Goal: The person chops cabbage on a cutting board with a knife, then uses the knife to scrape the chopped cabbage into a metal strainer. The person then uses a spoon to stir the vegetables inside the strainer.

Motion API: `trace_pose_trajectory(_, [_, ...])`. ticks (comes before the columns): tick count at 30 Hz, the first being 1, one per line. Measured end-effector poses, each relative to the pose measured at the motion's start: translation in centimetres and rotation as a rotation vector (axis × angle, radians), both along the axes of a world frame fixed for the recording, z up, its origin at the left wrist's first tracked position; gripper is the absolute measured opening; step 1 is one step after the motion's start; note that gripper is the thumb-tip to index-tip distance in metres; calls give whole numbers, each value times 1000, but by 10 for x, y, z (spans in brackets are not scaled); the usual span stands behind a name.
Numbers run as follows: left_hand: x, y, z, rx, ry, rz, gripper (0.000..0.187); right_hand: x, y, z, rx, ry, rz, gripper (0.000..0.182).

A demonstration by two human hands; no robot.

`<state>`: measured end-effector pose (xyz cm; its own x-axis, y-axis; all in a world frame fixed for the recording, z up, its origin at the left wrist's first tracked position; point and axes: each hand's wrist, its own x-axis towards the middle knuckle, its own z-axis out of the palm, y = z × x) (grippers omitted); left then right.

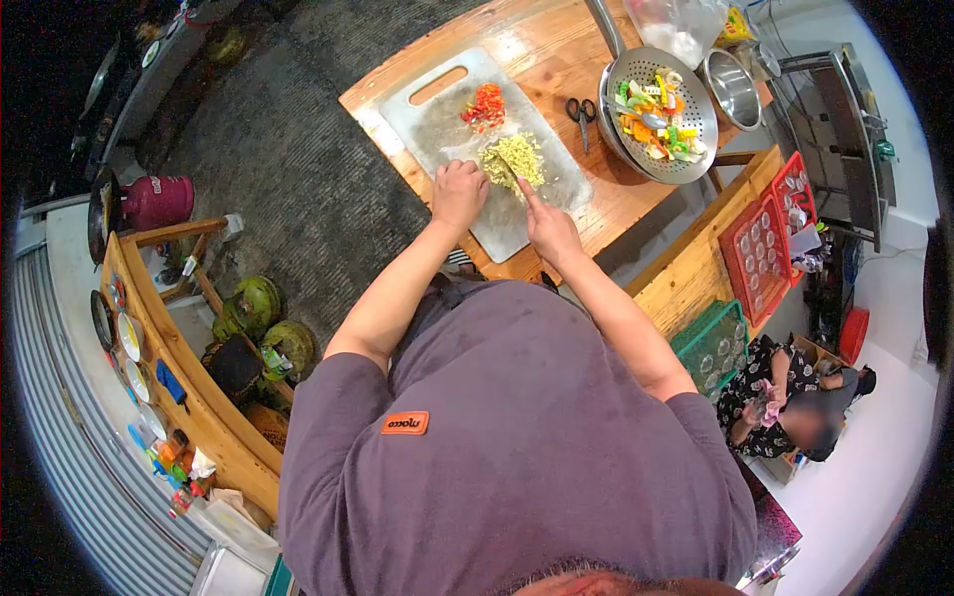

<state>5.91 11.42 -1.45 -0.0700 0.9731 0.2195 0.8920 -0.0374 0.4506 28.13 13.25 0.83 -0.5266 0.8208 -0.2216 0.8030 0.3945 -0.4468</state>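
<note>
A worn white cutting board (422,127) lies on the wooden table (388,65). Chopped pale yellow-green pieces (524,159) are heaped at its middle, beside a smaller pile of chopped red pieces (484,107). My right hand (553,230) is closed on a knife (515,177), its index finger stretched along the tool; the blade rests in the yellow-green heap. My left hand (460,194) is at the board's left edge, just left of the heap, with its fingers curled down; whether anything is under them is hidden.
Right of the board lie black scissors (582,116) and a perforated strainer (704,111) holding cut vegetables (658,114), next to a metal bowl (733,87). Red trays (757,256) and a green basket (712,348) hold glasses. A person (775,397) sits at the far right.
</note>
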Motion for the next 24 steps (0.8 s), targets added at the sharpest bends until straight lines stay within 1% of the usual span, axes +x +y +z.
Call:
trace_pose_trajectory(2, [0, 2, -1, 5, -5, 5, 8, 1, 0, 3, 3, -17, 13, 70])
trace_pose_trajectory(5, [-1, 2, 0, -12, -19, -3, 8, 0, -2, 6, -11, -29, 4, 70])
trace_pose_trajectory(7, [0, 0, 1, -33, -24, -19, 9, 2, -11, 1, 26, 8, 6, 72])
trace_pose_trajectory(9, [0, 2, 1, -28, -26, 3, 10, 2, -16, -2, -38, -1, 21, 74])
trace_pose_trajectory(11, [2, 3, 1, -14, -17, -2, 10, 2, -14, -4, -39, -15, 3, 76])
trace_pose_trajectory(13, [1, 5, 3, -11, -9, -2, 11, 2, -17, -1, -20, 36, 18, 66])
trace_pose_trajectory(17, [0, 7, 3, -25, -39, 5, 11, 8, -17, -6, -17, 50, 11, 65])
trace_pose_trajectory(19, [-3, 8, 5, -34, -37, 8, 11, 7, -17, -4, -59, 61, -2, 71])
trace_pose_trajectory(20, [-3, 8, 5, -15, -44, 11, 10, 7, -22, -4, -71, 62, -5, 71])
trace_pose_trajectory(22, [-4, 6, 7, 3, -47, 16, 10, 7, -25, -3, -51, 57, -11, 64])
trace_pose_trajectory(24, [-4, 7, 9, -2, -44, -4, 11, 8, -23, 0, -51, 62, -13, 64])
